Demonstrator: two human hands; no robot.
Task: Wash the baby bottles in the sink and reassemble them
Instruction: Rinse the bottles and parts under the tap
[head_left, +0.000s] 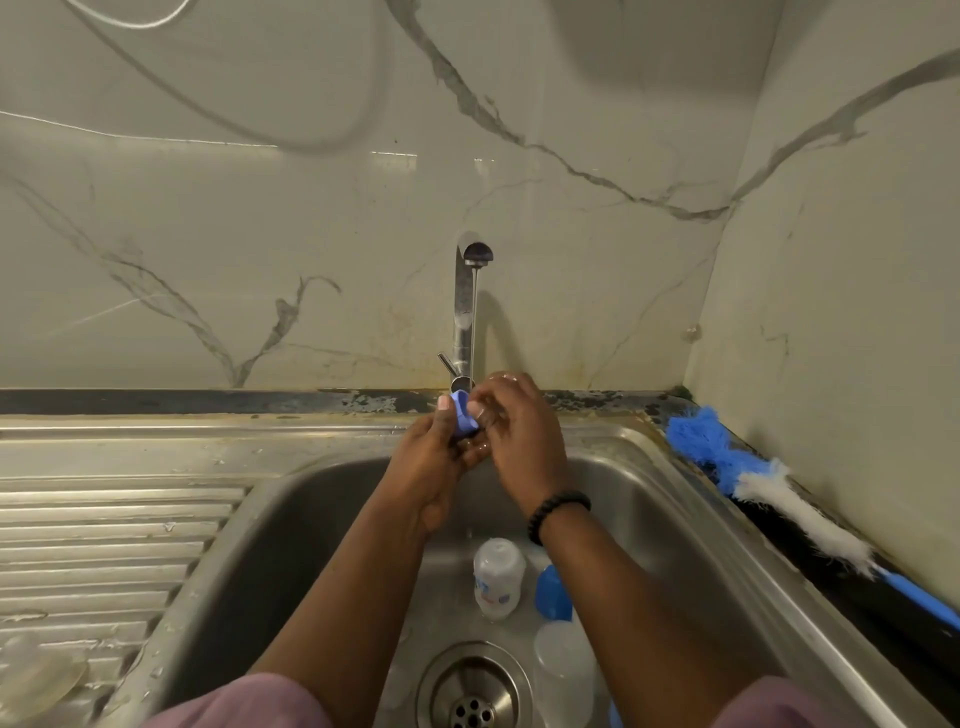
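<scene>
Washing looks mid-way: both the left hand (431, 457) and right hand (511, 421) pinch a blue bottle ring (464, 415) under the tap (464, 306) at 12 o'clock, while a bottle (497, 577) lies unassembled in the sink (675, 499) toward 6 o'clock.

I can't make out most of the blue bottle part (464, 417) behind curled fingers, and my right forearm covers part of the clear cup (563, 670).
</scene>
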